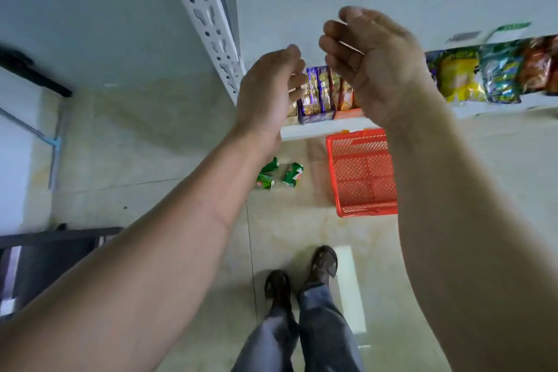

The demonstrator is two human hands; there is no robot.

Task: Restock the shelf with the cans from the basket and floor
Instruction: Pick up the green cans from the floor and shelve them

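Both hands (271,90) (374,66) raised, fingers loosely curled, holding nothing | basket (362,172) empty | cans (279,174) on floor

Bare forearms, grey trousers (317,329) (dark shoes (324,261))

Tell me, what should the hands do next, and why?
Probably bend down and reach for one of the green cans lying on the floor. Both the left hand and the right hand are raised and hold nothing, the visible part of the red basket looks empty, and those cans lie left of it, below the shelf.
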